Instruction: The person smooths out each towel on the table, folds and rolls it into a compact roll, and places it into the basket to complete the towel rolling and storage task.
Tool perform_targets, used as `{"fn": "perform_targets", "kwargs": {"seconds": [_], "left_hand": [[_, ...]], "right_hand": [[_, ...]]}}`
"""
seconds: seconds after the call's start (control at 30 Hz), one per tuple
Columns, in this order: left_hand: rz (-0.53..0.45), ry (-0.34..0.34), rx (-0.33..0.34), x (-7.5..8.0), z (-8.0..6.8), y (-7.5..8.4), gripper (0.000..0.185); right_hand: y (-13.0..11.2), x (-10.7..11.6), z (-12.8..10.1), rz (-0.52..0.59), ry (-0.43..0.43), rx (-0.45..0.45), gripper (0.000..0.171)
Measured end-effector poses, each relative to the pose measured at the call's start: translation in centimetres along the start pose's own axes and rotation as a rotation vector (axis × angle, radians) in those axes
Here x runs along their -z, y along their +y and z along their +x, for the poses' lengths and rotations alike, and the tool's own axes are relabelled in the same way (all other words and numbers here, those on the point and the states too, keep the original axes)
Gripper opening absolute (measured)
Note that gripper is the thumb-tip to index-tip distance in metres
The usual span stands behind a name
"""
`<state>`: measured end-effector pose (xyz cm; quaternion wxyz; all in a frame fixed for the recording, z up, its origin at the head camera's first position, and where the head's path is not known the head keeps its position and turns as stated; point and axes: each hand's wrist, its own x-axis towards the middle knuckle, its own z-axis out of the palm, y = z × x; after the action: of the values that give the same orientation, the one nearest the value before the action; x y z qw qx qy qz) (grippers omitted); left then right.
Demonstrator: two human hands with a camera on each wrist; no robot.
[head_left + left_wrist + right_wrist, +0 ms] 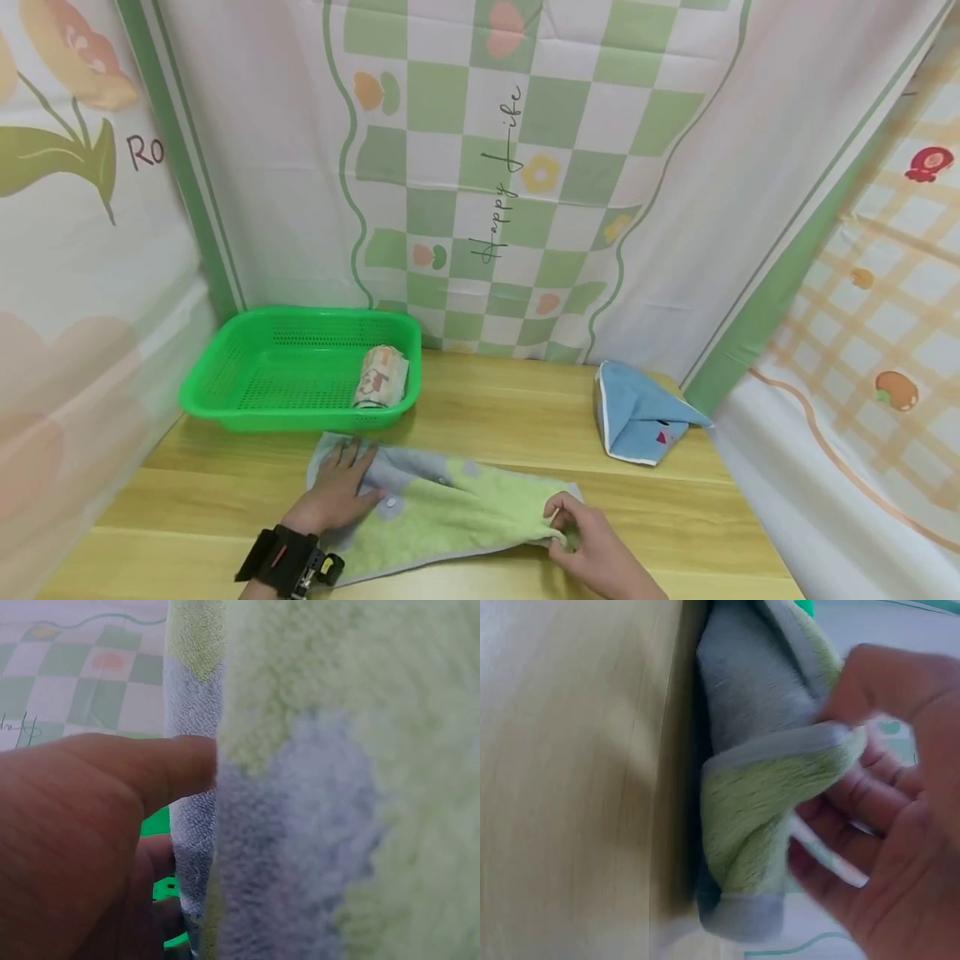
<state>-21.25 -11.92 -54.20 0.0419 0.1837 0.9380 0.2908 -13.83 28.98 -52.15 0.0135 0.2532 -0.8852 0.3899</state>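
A green and grey fuzzy towel (450, 508) lies spread and rumpled at the front of the wooden table. My left hand (341, 492) rests on its left end with the fingers spread; in the left wrist view the thumb (180, 769) reaches to a fold of the cloth. At the right end my right hand (588, 537) pinches the towel's edge between thumb and fingers. The right wrist view shows this held edge (810, 742) lifted and folded over, its grey underside showing.
A green plastic basket (300, 417) stands behind the towel at the left, with a rolled patterned cloth (381, 379) in its right side. At the back right sits a folded blue cloth (641, 412) with white trim. Printed curtains (495, 167) enclose the table (510, 400).
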Motion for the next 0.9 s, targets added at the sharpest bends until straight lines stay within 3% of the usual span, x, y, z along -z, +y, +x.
{"fn": "perform_targets", "kwargs": {"seconds": [0.1, 0.17, 0.37, 0.43, 0.47, 0.53, 0.67, 0.73, 0.8, 0.9], "left_hand": [[0.001, -0.008, 0.000, 0.1, 0.0, 0.0, 0.079], [-0.003, -0.006, -0.007, 0.1, 0.0, 0.1, 0.079], [-0.003, 0.005, -0.026, -0.1, 0.1, -0.3, 0.077], [-0.006, 0.011, -0.034, -0.2, 0.1, -0.4, 0.076], [-0.006, 0.012, -0.037, -0.2, 0.2, -0.4, 0.076], [-0.009, 0.012, -0.037, -0.2, 0.3, -0.4, 0.076], [-0.015, -0.002, -0.023, -0.1, 0.4, -0.4, 0.077], [-0.029, -0.002, -0.024, 0.0, 0.2, -0.4, 0.081], [-0.034, 0.001, -0.031, 0.2, -0.2, -0.3, 0.087], [-0.058, 0.000, -0.042, 0.2, -0.9, -0.1, 0.097]], "right_hand": [[0.1, 0.1, 0.0, -0.056, -0.037, -0.051, 0.045], [0.0, 0.3, 0.0, -0.128, -0.005, -0.065, 0.048], [-0.2, 1.6, 0.0, -0.372, 0.336, 0.011, 0.047], [-0.5, 2.1, 0.0, -0.393, 0.391, 0.023, 0.045], [-0.6, 2.3, -0.1, -0.392, 0.385, 0.016, 0.043], [-0.9, 2.6, -0.2, -0.337, 0.280, -0.004, 0.038], [-0.6, 2.4, -0.3, -0.062, -0.119, -0.140, 0.021], [-0.3, 2.5, -0.2, 0.020, -0.234, -0.205, 0.021], [-0.2, 2.9, 0.0, 0.021, -0.231, -0.229, 0.025], [0.0, 3.4, 0.3, -0.105, -0.113, -0.196, 0.030]]}}
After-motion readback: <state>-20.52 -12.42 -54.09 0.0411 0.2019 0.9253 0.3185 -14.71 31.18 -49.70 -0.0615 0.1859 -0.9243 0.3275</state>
